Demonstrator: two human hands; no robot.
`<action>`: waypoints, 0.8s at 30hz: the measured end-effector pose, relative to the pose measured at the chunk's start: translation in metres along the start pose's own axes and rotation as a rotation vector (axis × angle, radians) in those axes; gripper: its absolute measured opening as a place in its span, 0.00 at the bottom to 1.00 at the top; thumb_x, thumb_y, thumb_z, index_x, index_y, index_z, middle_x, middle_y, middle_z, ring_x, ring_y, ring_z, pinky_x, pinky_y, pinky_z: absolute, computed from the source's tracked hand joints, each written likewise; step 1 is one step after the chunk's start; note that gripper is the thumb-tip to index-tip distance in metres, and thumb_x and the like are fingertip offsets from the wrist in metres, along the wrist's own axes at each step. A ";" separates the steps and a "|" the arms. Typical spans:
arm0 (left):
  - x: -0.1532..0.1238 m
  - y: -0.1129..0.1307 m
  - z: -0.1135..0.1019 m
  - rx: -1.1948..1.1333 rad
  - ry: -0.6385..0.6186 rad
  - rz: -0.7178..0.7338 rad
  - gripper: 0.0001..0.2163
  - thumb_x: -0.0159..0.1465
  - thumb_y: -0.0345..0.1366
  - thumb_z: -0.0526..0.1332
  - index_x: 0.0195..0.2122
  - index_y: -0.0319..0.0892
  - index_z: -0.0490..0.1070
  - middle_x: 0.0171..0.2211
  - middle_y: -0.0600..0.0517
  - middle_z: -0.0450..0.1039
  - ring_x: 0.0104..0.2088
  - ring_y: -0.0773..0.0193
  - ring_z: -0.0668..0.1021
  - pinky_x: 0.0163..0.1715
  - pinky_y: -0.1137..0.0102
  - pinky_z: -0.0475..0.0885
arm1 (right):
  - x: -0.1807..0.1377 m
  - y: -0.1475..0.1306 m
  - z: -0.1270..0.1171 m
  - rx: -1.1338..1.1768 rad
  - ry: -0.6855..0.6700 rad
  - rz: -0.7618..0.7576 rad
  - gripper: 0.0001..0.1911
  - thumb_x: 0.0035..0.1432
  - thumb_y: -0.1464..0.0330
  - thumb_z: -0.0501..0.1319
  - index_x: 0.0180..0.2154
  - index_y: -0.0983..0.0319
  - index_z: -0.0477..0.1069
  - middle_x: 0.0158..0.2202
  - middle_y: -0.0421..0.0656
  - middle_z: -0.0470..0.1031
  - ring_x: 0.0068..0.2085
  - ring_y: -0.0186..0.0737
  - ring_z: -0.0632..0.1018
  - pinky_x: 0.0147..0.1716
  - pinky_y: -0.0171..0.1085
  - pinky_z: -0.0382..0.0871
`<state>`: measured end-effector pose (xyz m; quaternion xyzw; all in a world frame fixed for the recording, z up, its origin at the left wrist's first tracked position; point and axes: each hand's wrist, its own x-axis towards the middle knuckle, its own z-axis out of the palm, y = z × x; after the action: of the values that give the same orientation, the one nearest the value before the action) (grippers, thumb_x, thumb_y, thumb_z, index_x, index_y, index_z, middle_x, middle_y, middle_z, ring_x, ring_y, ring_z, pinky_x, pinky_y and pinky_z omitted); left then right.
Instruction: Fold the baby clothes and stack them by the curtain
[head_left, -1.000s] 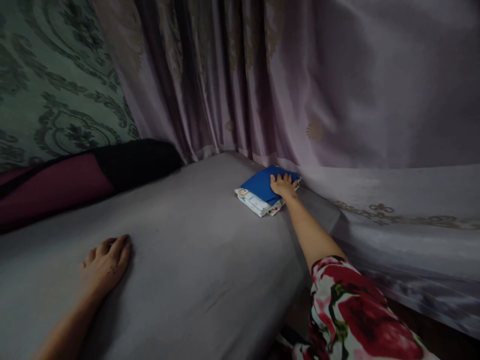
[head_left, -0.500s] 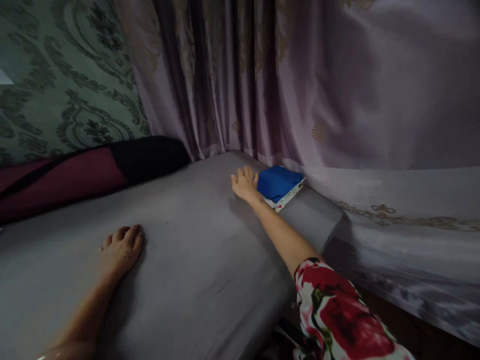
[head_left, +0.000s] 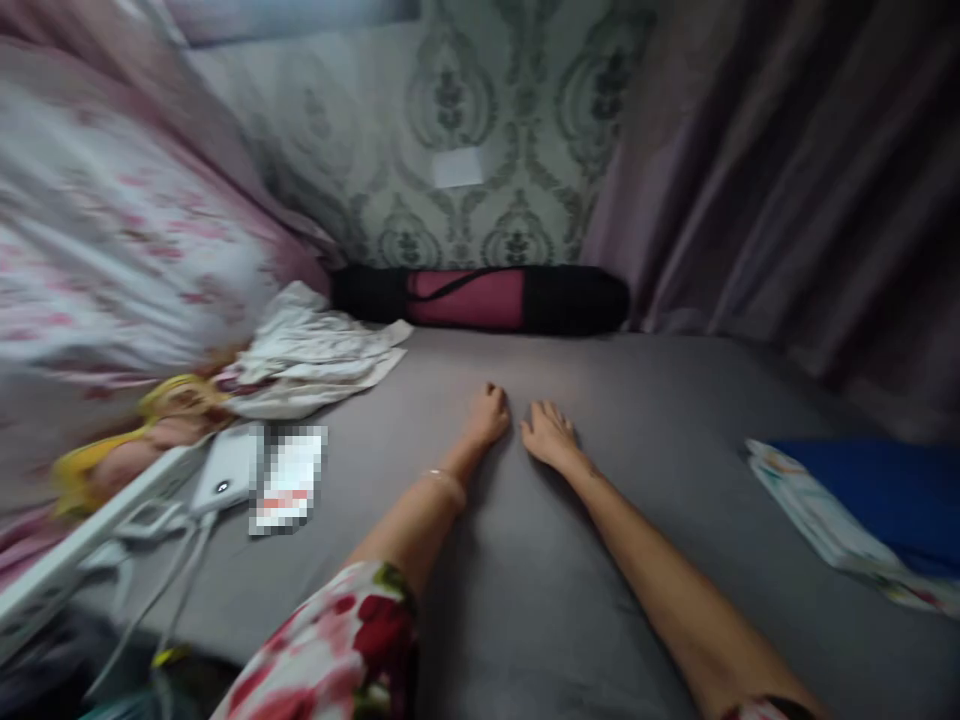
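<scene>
1. Left hand (head_left: 487, 412) lies palm down on the grey sheet (head_left: 645, 420), fingers loosely curled, gripping nothing.
2. Right hand (head_left: 547, 436) lies flat just beside it, fingers spread a little, empty too. Both sit mid-bed, fingertips toward the far wall.
3. Grey sheet covers the mattress under both hands; it looks smooth around them, with faint creases only nearer the camera.
4. Blue folded cloth (head_left: 885, 490) rests on a printed folded cloth (head_left: 810, 515) at the right edge of the bed, well apart from the hands.
5. Black-and-maroon rolled mat (head_left: 480, 298) lies along the far wall, beyond the fingertips.
6. Crumpled white cloth (head_left: 315, 350) sits at far left; a white device (head_left: 225, 478) with cables is near the left bed edge. Left side blurred.
7. Judgement on progress: sheet spreading looks mostly done in the middle and far parts; the folded stack seems already set aside. Left over, by the look of it: the crumpled cloth and clutter on the left, plus the near creases.
</scene>
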<state>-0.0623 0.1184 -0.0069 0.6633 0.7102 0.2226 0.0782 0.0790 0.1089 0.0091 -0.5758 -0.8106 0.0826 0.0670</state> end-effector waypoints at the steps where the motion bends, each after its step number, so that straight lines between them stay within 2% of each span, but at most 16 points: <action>1: 0.002 -0.003 0.000 -0.028 0.007 0.000 0.15 0.66 0.28 0.50 0.49 0.39 0.71 0.52 0.39 0.67 0.52 0.56 0.70 0.54 0.64 0.63 | 0.002 -0.006 0.005 -0.020 0.009 -0.022 0.25 0.64 0.65 0.48 0.59 0.67 0.63 0.64 0.57 0.60 0.63 0.53 0.63 0.58 0.47 0.57; 7: 0.008 -0.017 0.004 -0.066 0.040 0.038 0.15 0.65 0.29 0.52 0.49 0.37 0.72 0.52 0.37 0.69 0.52 0.54 0.69 0.55 0.61 0.64 | 0.002 -0.017 0.032 -0.120 0.171 -0.059 0.27 0.65 0.65 0.43 0.60 0.69 0.63 0.63 0.57 0.61 0.63 0.55 0.61 0.59 0.51 0.53; 9: 0.013 -0.023 -0.002 -0.108 -0.016 0.069 0.15 0.64 0.29 0.53 0.49 0.37 0.74 0.52 0.38 0.70 0.52 0.55 0.70 0.56 0.62 0.64 | 0.000 -0.017 0.035 -0.143 0.224 -0.079 0.27 0.65 0.65 0.42 0.60 0.70 0.63 0.63 0.57 0.61 0.63 0.54 0.62 0.59 0.51 0.52; 11: 0.019 -0.034 -0.016 -0.157 -0.109 0.083 0.14 0.62 0.28 0.56 0.47 0.38 0.76 0.50 0.42 0.73 0.49 0.59 0.73 0.54 0.67 0.66 | -0.002 -0.017 0.037 -0.150 0.251 -0.085 0.27 0.65 0.65 0.42 0.59 0.70 0.64 0.63 0.57 0.62 0.62 0.54 0.62 0.59 0.51 0.52; 12: 0.022 -0.042 -0.026 -0.174 -0.144 0.072 0.14 0.61 0.27 0.57 0.46 0.39 0.76 0.48 0.44 0.75 0.47 0.61 0.75 0.51 0.70 0.68 | -0.002 -0.017 0.037 -0.149 0.258 -0.085 0.27 0.65 0.65 0.42 0.59 0.69 0.64 0.62 0.57 0.63 0.62 0.54 0.62 0.59 0.51 0.52; 14: 0.027 -0.066 -0.051 -0.162 -0.126 0.001 0.15 0.61 0.27 0.57 0.46 0.39 0.77 0.43 0.46 0.78 0.43 0.64 0.77 0.47 0.73 0.70 | -0.002 -0.018 0.037 -0.151 0.266 -0.086 0.27 0.65 0.66 0.42 0.58 0.70 0.64 0.62 0.57 0.63 0.62 0.54 0.63 0.59 0.51 0.52; 18: 0.024 -0.130 -0.116 -0.045 0.074 -0.233 0.17 0.62 0.26 0.52 0.49 0.35 0.75 0.47 0.42 0.77 0.47 0.60 0.76 0.50 0.68 0.68 | -0.002 -0.020 0.038 -0.158 0.261 -0.087 0.27 0.65 0.66 0.43 0.59 0.71 0.64 0.63 0.58 0.62 0.63 0.56 0.62 0.60 0.52 0.51; 21: 0.012 -0.177 -0.165 0.063 0.205 -0.406 0.17 0.62 0.26 0.52 0.50 0.34 0.73 0.48 0.40 0.76 0.50 0.56 0.75 0.52 0.66 0.66 | -0.001 -0.021 0.039 -0.157 0.248 -0.083 0.27 0.65 0.66 0.42 0.60 0.71 0.63 0.63 0.58 0.61 0.63 0.57 0.61 0.60 0.53 0.50; 24: -0.004 -0.215 -0.205 0.164 0.322 -0.548 0.20 0.62 0.26 0.52 0.55 0.30 0.67 0.54 0.35 0.70 0.55 0.54 0.71 0.55 0.64 0.63 | 0.000 -0.021 0.040 -0.154 0.250 -0.074 0.27 0.66 0.66 0.42 0.59 0.71 0.64 0.63 0.59 0.61 0.63 0.57 0.61 0.60 0.53 0.49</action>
<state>-0.3399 0.0662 0.0840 0.4079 0.8811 0.2370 -0.0318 0.0515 0.0993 -0.0254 -0.5547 -0.8207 -0.0548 0.1258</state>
